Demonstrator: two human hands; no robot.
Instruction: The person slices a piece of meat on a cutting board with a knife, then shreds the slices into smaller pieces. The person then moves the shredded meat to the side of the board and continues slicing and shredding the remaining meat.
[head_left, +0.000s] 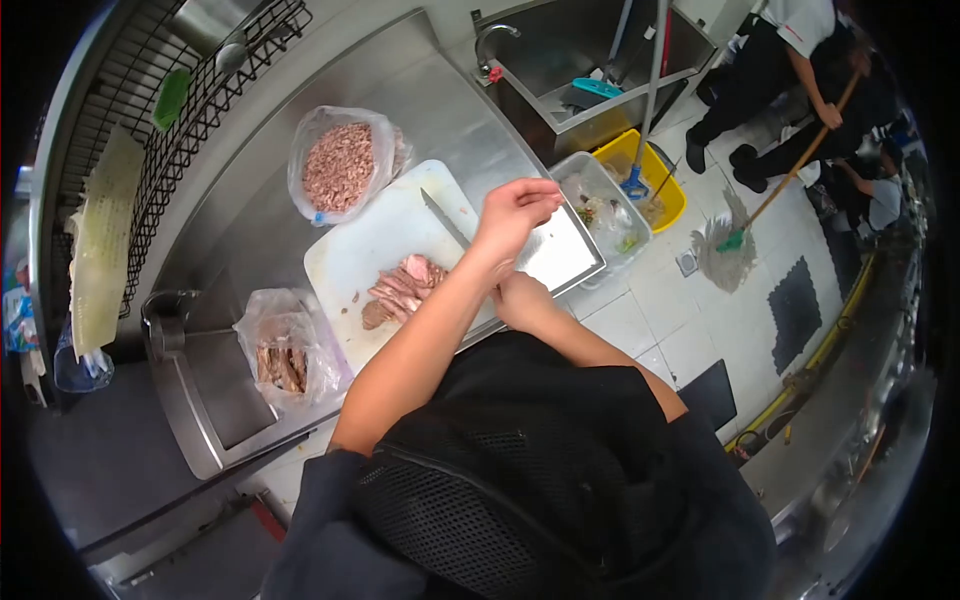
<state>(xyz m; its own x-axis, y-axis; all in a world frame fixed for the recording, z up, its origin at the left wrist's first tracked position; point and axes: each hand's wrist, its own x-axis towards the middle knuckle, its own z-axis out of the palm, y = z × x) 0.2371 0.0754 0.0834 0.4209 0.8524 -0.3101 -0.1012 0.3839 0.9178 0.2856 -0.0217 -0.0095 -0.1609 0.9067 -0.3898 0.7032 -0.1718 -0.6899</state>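
1. Left hand [513, 212] raised above the cutting board [372, 245], fingers pinched together, nothing visible in them.
2. Right hand [520, 298] low at desk [440, 110] edge; grip cannot be told.
3. Knife [444, 219] lies on board; sliced meat [400, 290] beside it.
4. Two bags of meat [340, 165] flank the board.

Counts, head view: 2 hands – left hand [515, 212] centre frame, right hand [522, 298] just below it. 1 knife [445, 220] on 1 cutting board [385, 245], mid-frame. 1 pile of sliced meat [402, 290] on the board. 2 plastic bags: bag of minced meat [340, 165] upper left, bag of meat pieces [285, 355] lower left. 1 sink [575, 60] w/ 1 tap [492, 45], top centre. 2 bins on floor: clear bin [600, 205], yellow bin [650, 175]. 2 other people [790, 70] upper right, 1 broom [735, 235].
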